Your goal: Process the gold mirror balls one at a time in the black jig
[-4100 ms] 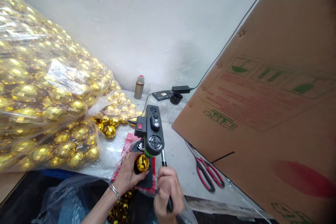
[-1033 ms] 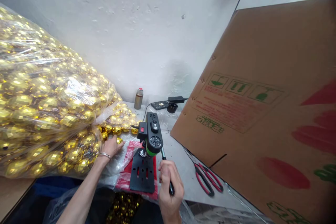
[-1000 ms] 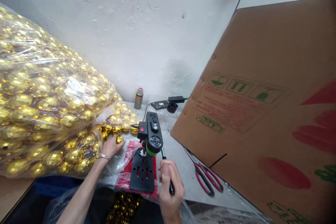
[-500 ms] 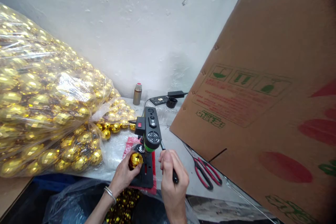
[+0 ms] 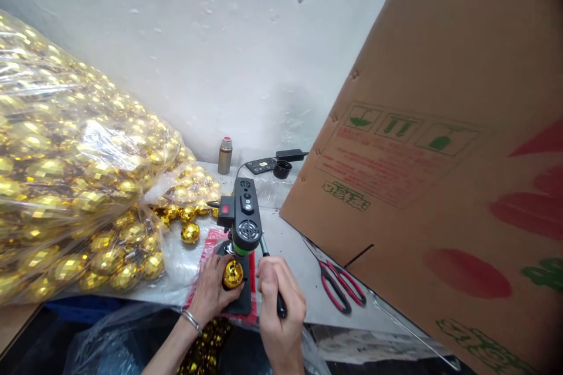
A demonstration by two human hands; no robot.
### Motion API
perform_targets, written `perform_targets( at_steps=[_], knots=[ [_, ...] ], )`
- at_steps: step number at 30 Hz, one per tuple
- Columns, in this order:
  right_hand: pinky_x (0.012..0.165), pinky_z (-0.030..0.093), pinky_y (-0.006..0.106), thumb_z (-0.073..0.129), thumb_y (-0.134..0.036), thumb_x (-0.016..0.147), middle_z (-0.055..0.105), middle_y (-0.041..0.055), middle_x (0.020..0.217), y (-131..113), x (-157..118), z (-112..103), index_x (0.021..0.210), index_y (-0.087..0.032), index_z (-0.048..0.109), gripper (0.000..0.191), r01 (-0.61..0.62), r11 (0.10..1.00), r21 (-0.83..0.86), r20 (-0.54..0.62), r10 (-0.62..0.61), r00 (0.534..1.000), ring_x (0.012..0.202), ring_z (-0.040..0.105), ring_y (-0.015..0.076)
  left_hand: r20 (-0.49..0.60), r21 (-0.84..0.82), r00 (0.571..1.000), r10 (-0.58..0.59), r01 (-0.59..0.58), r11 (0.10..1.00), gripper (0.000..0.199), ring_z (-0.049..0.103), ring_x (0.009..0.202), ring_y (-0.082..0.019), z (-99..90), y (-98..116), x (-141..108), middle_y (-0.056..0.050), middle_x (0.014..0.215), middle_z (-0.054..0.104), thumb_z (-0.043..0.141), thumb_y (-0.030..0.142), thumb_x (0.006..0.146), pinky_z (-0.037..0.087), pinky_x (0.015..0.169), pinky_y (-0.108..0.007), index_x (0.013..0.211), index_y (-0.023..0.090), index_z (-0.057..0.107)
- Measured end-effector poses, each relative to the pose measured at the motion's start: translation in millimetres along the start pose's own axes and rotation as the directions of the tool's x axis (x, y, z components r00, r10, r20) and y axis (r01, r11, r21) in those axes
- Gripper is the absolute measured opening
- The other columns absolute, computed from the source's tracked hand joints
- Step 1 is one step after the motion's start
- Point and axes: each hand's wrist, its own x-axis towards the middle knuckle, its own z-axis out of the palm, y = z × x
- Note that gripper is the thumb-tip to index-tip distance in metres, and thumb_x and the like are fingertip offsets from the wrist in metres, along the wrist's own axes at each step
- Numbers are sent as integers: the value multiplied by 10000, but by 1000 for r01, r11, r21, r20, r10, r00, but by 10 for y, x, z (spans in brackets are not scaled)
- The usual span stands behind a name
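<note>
A small black bench drill press (image 5: pixel 247 214) stands on a red plastic sheet (image 5: pixel 213 241). Below its head, my left hand (image 5: pixel 212 290), with a silver bangle at the wrist, grips a faceted gold ball (image 5: pixel 233 274) over the black base. The fingers of my right hand (image 5: pixel 281 302) are wrapped round the black-ended lever (image 5: pixel 281 306) at the press's right side. A single gold ball (image 5: pixel 190 233) lies on the table left of the press, near more balls spilling from a big clear bag (image 5: pixel 88 199).
Red-handled scissors (image 5: pixel 341 286) lie right of my right hand, beside a large cardboard box (image 5: pixel 409 129). Behind the press are a metal flask (image 5: pixel 224 156), a black cap (image 5: pixel 282 169) and a power adapter (image 5: pixel 290 155). Gold balls (image 5: pixel 206 348) fill a plastic bag below the table edge.
The view has shifted slightly. My left hand has brought the gold ball closer under the press head. A loose ball now lies apart on the table near the pile.
</note>
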Motion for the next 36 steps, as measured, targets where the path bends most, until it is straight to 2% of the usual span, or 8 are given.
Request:
perform_targets(
  at_steps=[5, 10, 16, 22, 36],
  knots=[
    [596, 450, 190, 413, -48, 970, 518, -16, 736, 85, -88, -2, 840, -214, 483, 222, 66, 997, -31, 12, -66, 998, 660, 538, 94, 34, 28, 999, -6, 5, 1000, 461, 641, 986, -329, 11, -2, -15, -85, 1010, 689, 755, 361, 738, 478, 923, -537, 1158, 205, 644],
    [579, 463, 215, 369, -63, 973, 534, -8, 707, 284, -316, 46, 790, -215, 473, 260, 156, 986, -64, -6, -157, 988, 649, 565, 110, 76, -3, 996, -35, 35, 999, 490, 629, 989, -322, 12, 22, -17, -83, 1002, 683, 766, 376, 720, 448, 941, -515, 1165, 212, 643],
    [608, 471, 230, 367, -128, 1000, 568, -4, 742, 456, -502, 103, 811, -216, 501, 248, 116, 991, -60, -51, -119, 992, 660, 568, 114, 98, -43, 993, -69, 74, 996, 482, 626, 1009, -336, -3, 52, -18, -86, 1020, 687, 773, 339, 706, 432, 949, -532, 1156, 214, 651],
    [900, 489, 345, 373, -132, 1001, 580, -18, 750, 524, -576, 173, 798, -223, 506, 259, 105, 994, -41, -123, -109, 986, 664, 564, 124, 113, -57, 989, -90, 97, 994, 483, 613, 1008, -339, -22, 68, -21, -93, 1023, 682, 778, 394, 723, 427, 941, -527, 1150, 207, 650],
    [868, 498, 369, 355, -193, 1023, 564, -24, 712, 616, -680, 251, 782, -226, 510, 289, 87, 996, -30, -171, -91, 981, 636, 552, 133, 134, -80, 985, -104, 116, 990, 460, 609, 1030, -336, -32, 84, -9, -84, 1015, 679, 780, 356, 712, 412, 966, -525, 1130, 217, 645]
  ],
)
